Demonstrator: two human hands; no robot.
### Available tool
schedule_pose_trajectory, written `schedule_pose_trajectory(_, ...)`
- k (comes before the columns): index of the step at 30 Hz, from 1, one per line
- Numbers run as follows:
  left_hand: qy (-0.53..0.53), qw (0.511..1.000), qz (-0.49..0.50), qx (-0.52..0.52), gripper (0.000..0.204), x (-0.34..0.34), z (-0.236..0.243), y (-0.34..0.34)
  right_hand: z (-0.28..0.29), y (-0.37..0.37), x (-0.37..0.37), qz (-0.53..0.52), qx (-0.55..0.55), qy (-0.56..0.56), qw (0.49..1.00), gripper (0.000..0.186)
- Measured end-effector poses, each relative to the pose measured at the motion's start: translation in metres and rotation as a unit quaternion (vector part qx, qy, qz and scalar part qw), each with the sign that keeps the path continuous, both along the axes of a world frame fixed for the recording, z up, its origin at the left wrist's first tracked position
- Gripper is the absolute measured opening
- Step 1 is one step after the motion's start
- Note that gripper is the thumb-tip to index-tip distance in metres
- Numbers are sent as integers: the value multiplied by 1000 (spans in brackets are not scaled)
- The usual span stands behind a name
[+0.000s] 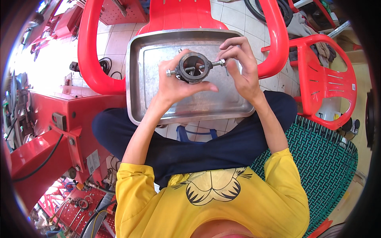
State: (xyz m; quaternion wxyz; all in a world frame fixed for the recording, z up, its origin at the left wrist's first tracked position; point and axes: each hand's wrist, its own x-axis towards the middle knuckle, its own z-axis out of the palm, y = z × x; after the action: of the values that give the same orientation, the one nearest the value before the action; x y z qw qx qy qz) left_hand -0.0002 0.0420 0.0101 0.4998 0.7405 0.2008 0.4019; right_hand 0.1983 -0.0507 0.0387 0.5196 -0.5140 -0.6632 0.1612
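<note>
Pale floor tiles [234, 18] under everything, and the far left of this workshop is so blown out by light that I honestly can't make out half of what's there. Big red machine [83, 119] on that side, cut off by the dark rim of the view. So the person's sitting with a metal tray [190, 105] in front of them, a red plastic chair [274, 43] just beyond it, its back cut off up top. Above the tray is a dark ring-shaped metal part [207, 67] with bolts sticking out. Left hand [171, 81] is clamped on it — fingers mostly hidden behind the ring, thumb jutting out below. Right hand [246, 71] is up at the end of the right-hand bolt [218, 62], fingers curled; can't tell if it's pinching or only touching. Inside of the ring's pretty shadowy too. Some blue thing [196, 135] shows below the tray — no clue what, mostly covered.
</note>
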Motion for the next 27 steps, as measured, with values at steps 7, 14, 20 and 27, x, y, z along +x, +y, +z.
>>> schedule_pose_trajectory(7, -13, 1000, 13, -4, 58, 1, -4, 0, 14, -2, -15, -14, 0, 95, 995, 12)
schedule_pose_trajectory(14, 5, 1000, 0, -6, 58, 1, 1, -4, 6, -2, -1, -2, 13, -33, 999, 14)
schedule_pose_trajectory(20, -1, 1000, 3, -2, 59, 2, -1, -2, 13, -3, -10, -15, -22, 85, 996, 14)
schedule_pose_trajectory(27, 7, 1000, 11, -6, 60, 2, -2, -2, 13, -3, -4, -10, -14, 20, 1000, 21)
